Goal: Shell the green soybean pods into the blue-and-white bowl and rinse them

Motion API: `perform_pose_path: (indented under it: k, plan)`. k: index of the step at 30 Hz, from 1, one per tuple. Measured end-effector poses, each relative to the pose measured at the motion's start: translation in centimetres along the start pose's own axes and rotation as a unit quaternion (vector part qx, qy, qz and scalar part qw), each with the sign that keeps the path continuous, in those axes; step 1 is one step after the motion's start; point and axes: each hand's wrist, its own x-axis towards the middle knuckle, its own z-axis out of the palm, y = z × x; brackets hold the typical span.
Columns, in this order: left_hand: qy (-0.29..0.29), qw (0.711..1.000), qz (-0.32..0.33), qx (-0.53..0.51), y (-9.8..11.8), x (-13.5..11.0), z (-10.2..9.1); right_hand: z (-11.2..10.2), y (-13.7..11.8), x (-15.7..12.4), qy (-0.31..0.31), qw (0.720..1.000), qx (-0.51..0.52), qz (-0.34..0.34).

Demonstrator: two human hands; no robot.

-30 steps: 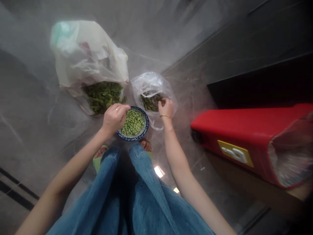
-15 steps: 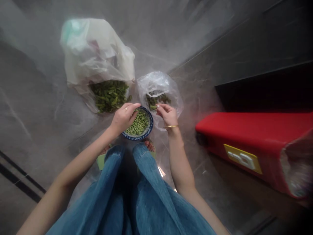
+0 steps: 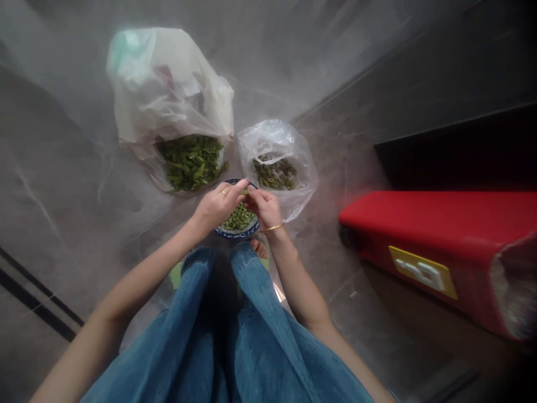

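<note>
Above a blue-and-white bowl [image 3: 235,234] of shelled green beans [image 3: 238,218], my two hands meet with their fingers closed. My left hand [image 3: 221,204], with a ring on one finger, pinches a green bean pod [image 3: 244,192], of which only a small bit shows between the fingers. My right hand [image 3: 265,207], a gold bangle at its wrist, has its thumb and fingertips against the same pod. Behind the bowl, a big white plastic bag [image 3: 172,101] lies open with many green pods [image 3: 193,163] spilling at its mouth. A smaller clear bag [image 3: 279,137] to its right holds darker pods or husks [image 3: 274,172].
A red box-like object [image 3: 436,218] with a yellow label stands on the right, beside a dark panel [image 3: 470,151]. My knees in blue jeans [image 3: 251,280] and my green slippers [image 3: 176,275] are close to the bowl. Grey tiles [image 3: 75,184] make up the floor.
My right hand has moved left from over the small clear bag to join my left hand above the bowl. My left hand stays over the bowl. The view has shifted slightly.
</note>
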Motion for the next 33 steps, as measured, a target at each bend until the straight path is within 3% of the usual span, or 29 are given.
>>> perform_pose_path:
  k: [5,9,13,16,19,21,24,27,33]
  plan:
    - [-0.090,0.993,0.026,0.068,-0.4,0.1,0.1,-0.5,0.3,0.4,-0.018,0.999,-0.048,-0.011]
    - [-0.137,0.991,0.008,0.001,-0.3,-0.2,0.4,-0.8,0.6,0.6,-0.039,0.998,-0.042,0.001]
    - [-0.066,0.984,-0.087,-0.139,0.4,-0.9,1.1,0.3,1.4,0.1,-0.020,1.000,0.012,0.002]
    - [0.017,0.946,-0.178,-0.269,0.8,-1.3,1.8,1.5,1.9,-0.3,0.016,0.999,0.032,-0.029]
    - [0.052,0.911,-0.241,-0.332,0.7,-1.3,2.3,2.3,2.1,-0.6,0.034,0.998,0.026,-0.055]
    - [0.047,0.905,-0.248,-0.342,0.6,-1.3,2.3,2.4,2.1,-0.8,0.057,0.994,0.000,-0.089]
    - [0.011,0.921,-0.206,-0.330,1.0,-1.3,2.0,2.3,2.1,-0.9,0.089,0.986,-0.049,-0.132]
    - [-0.013,0.937,-0.168,-0.307,1.6,-1.4,1.8,2.2,2.1,-0.8,0.094,0.986,-0.057,-0.126]
    - [0.057,0.937,-0.200,-0.282,1.2,-1.5,1.6,2.6,2.4,-0.6,0.040,0.995,0.003,-0.089]
